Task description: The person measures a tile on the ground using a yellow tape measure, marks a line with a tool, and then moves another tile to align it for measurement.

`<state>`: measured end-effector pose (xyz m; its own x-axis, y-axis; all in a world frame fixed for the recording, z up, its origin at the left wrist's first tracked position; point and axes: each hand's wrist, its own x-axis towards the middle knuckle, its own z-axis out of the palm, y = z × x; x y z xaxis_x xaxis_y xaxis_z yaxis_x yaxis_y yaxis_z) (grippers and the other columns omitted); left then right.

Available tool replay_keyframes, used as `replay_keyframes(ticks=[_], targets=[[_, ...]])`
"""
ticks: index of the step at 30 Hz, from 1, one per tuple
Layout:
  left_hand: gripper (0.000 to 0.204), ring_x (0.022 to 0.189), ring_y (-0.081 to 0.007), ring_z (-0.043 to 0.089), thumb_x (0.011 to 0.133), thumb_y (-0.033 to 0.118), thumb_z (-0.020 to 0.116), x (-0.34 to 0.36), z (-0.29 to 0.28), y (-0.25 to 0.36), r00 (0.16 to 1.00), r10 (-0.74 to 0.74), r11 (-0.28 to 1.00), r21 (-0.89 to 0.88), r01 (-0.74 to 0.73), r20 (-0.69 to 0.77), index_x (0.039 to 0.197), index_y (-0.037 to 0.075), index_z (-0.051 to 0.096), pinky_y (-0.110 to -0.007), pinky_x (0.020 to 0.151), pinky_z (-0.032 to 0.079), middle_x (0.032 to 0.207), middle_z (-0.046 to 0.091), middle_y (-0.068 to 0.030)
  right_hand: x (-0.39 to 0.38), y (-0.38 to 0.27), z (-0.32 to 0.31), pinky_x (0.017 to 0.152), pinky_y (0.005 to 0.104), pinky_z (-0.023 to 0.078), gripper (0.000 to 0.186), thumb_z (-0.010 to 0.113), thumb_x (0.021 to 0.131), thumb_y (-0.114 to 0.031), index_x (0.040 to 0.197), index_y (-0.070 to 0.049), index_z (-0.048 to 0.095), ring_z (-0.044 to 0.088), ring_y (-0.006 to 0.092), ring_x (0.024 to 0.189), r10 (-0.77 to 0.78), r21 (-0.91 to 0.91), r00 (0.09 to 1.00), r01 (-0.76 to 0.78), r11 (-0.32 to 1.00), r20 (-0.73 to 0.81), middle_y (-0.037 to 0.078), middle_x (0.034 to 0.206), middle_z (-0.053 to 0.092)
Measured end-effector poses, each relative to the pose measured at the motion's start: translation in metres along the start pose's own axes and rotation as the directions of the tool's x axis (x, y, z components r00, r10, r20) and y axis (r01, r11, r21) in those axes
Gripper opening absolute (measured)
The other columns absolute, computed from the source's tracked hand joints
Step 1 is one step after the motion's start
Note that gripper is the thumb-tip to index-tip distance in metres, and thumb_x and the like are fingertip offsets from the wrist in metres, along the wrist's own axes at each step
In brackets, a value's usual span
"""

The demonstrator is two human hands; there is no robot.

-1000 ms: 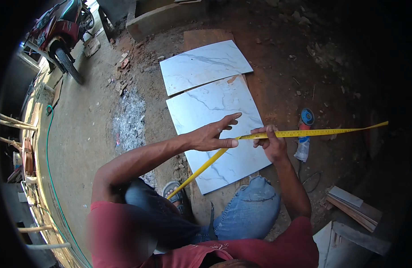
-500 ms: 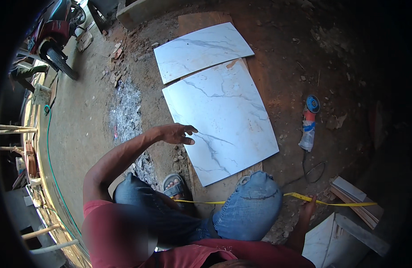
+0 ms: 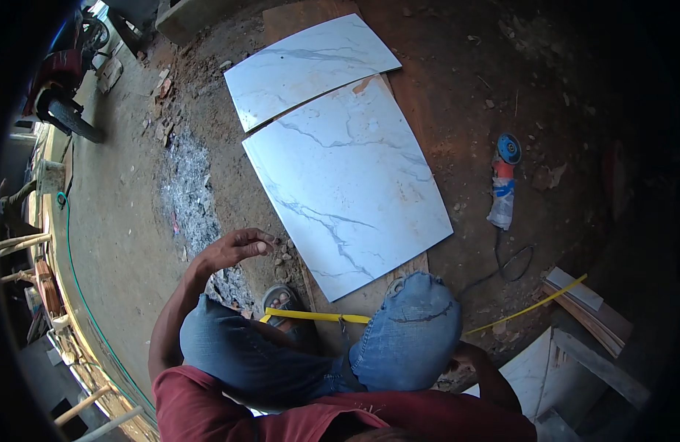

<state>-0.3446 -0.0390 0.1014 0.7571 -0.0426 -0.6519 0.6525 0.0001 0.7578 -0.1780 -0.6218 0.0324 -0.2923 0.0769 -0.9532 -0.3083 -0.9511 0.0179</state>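
My left hand [image 3: 240, 247] hangs beside the lower left of the large white marble-look tile [image 3: 343, 184], fingers loosely bent and apart, holding nothing. My right hand [image 3: 463, 357] is low behind my right knee, its fingers mostly hidden. The yellow measuring tape [image 3: 318, 315] lies low across my sandalled foot and disappears behind that knee, reappearing to the right, where its end rests over some narrow offcuts [image 3: 590, 309]. A narrower matching tile [image 3: 310, 66] lies just beyond the large one, both on a brown board [image 3: 310, 18]. An angle grinder [image 3: 504, 177] lies to their right, trailing its cord.
A motorbike [image 3: 60, 103] stands upper left, with another person's leg [image 3: 19, 188] below it. A green hose [image 3: 82, 280] runs beside pale timbers [image 3: 89, 394] on the left. More tile pieces [image 3: 520, 376] are at lower right, rubble and pale debris [image 3: 185, 180] left of the tiles.
My right hand has dropped from over the tile to behind my knee, and the tape has gone down with it. My left hand has moved left and lower. The view has shifted.
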Motion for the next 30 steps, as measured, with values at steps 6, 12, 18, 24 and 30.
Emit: replay_keyframes(ticks=[6,12,18,24,30], targets=[[0.054,0.101,-0.0304,0.058,0.080,0.044,0.061,-0.138,0.010,0.069,0.962,0.273,0.951,-0.145,-0.272,-0.008,0.101,-0.005,0.061,-0.039,0.094,0.039,0.102,0.063,-0.0179,-0.031,-0.239,-0.052,0.059,0.0227,0.049,0.030,0.054,0.089,-0.032,0.095,-0.002,0.057,0.059,0.0106,0.066,-0.656,-0.105,0.727,0.650,0.753,-0.203,0.006,0.080,0.062],[0.045,0.105,-0.0330,0.056,0.075,0.044,0.062,-0.186,0.086,0.103,0.933,0.040,0.832,0.529,0.168,-0.358,0.095,0.004,0.063,-0.054,0.100,0.025,0.101,0.063,-0.0123,0.026,-0.494,-0.145,0.068,0.0263,0.051,0.026,0.054,0.086,-0.021,0.105,-0.003,0.054,0.059,0.0142,0.078,-0.833,-0.045,0.275,0.941,0.336,-0.481,0.011,0.093,0.060],[0.052,0.093,-0.0352,0.060,0.072,0.048,0.058,-0.208,0.121,0.088,0.757,-0.058,0.913,0.272,0.305,-0.651,0.095,0.002,0.062,-0.054,0.099,0.028,0.091,0.065,-0.0164,0.079,-0.644,-0.227,0.063,0.0299,0.053,0.032,0.064,0.081,-0.021,0.101,0.001,0.051,0.053,0.0159,0.071,-0.697,0.040,0.208,0.968,0.249,-0.686,0.008,0.085,0.050],[0.057,0.092,-0.0337,0.059,0.070,0.049,0.058,-0.227,0.146,0.085,0.574,-0.162,0.944,0.043,0.327,-0.803,0.094,-0.003,0.061,-0.051,0.098,0.030,0.088,0.063,-0.0177,0.060,-0.680,-0.238,0.056,0.0301,0.052,0.028,0.067,0.078,-0.018,0.099,-0.003,0.055,0.051,0.0187,0.070,-0.573,0.148,0.329,0.929,0.341,-0.751,0.009,0.086,0.047],[0.056,0.092,-0.0342,0.059,0.071,0.049,0.059,-0.235,0.161,0.082,0.463,-0.179,0.946,-0.022,0.325,-0.868,0.095,-0.002,0.061,-0.051,0.095,0.033,0.089,0.062,-0.0192,0.054,-0.693,-0.218,0.049,0.0262,0.045,0.021,0.070,0.076,-0.012,0.092,-0.003,0.059,0.047,0.0168,0.065,-0.452,0.230,0.351,0.925,0.301,-0.820,0.009,0.083,0.046]])
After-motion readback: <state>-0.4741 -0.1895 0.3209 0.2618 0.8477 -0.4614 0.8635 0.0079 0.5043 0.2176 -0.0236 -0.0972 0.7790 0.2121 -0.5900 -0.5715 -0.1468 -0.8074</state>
